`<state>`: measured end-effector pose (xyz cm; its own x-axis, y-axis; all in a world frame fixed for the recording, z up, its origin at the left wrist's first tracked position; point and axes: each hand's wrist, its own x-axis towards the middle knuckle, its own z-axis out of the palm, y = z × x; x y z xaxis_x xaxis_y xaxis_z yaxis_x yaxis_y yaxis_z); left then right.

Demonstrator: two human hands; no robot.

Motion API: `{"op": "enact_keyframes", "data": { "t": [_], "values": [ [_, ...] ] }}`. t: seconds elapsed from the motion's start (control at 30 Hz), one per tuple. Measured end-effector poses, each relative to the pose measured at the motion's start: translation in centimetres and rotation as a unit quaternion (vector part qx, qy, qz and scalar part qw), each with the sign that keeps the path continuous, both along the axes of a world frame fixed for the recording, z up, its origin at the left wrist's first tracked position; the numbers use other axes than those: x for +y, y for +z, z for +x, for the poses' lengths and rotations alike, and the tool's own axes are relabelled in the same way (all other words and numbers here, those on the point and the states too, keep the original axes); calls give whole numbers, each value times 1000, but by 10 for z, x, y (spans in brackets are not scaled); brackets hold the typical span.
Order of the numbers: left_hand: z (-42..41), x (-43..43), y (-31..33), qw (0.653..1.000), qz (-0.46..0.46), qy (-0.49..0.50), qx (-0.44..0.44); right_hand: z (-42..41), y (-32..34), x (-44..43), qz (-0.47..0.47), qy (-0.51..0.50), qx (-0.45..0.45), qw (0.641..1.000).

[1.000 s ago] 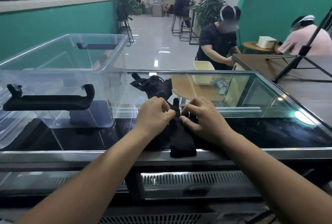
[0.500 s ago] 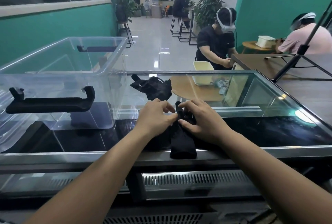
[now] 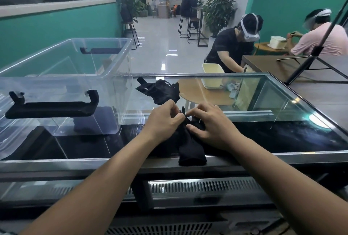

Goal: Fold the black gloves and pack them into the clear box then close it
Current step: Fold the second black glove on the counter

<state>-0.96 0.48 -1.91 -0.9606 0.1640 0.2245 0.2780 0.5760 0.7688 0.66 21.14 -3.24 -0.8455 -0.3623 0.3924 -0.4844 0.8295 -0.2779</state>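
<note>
Fingertips of both hands meet on the near black glove [image 3: 190,146], which lies on the glass surface [image 3: 282,136] at the middle of its near edge. The left hand [image 3: 163,119] has its grip pinched together on the glove's upper part, thumb and curled fingers bunched over the fabric. The right hand [image 3: 209,127] lies flatter, its fingers and thumb pressed down on the same glove just beside the left hand, so its grip is also closed on the cloth. The two hands nearly touch at their fingertips. The glove's cuff end reaches over the metal rim of the surface's near edge, towards the person.

Beyond the hands, nearer the far edge of the surface, the second black glove [image 3: 160,91] sits crumpled and apart from the first, with one finger sticking out to the left.

The clear box [image 3: 62,76] stands open on the left part of the surface, well apart from both gloves, with a black handle [image 3: 52,108] on its near wall and another on its far wall. A clear curved piece lies at the left edge below it; I cannot tell whether it is the lid.
</note>
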Motion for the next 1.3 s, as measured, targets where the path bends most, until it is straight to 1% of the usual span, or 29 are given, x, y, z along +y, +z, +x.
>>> {"op": "enact_keyframes", "data": {
  "t": [0.17, 0.33, 0.5, 0.7, 0.77, 0.83, 1.0, 1.13, 1.3],
  "values": [
    [-1, -2, 5, 999, 20, -24, -32, 0, 0, -1, 7, -14, 2, 1000],
    [-3, -7, 4, 993, 90, -39, -69, -1, -1, 0, 17, -20, -2, 1000],
    [-8, -11, 2, 989, 109, -57, -80, -1, -1, 1, 17, -21, -4, 1000],
    [-11, -10, -6, 995, 86, 47, -2, -2, -2, 1, 16, -28, 3, 999],
    [-10, -9, -8, 997, 44, 52, 46, -2, -3, 1, 19, -30, 5, 999],
    [-11, -9, -10, 996, 3, 33, 86, -3, -3, 2, 17, -29, 5, 999],
    [-10, -12, -16, 998, -37, -15, 47, -3, -3, 4, 16, -41, 9, 999],
    [-7, -9, -15, 997, -55, 2, 62, -3, -4, 4, 19, -65, 5, 998],
    [-10, -13, -12, 997, -42, 25, 66, -3, -1, 3, 0, -65, 0, 998]
  ]
}}
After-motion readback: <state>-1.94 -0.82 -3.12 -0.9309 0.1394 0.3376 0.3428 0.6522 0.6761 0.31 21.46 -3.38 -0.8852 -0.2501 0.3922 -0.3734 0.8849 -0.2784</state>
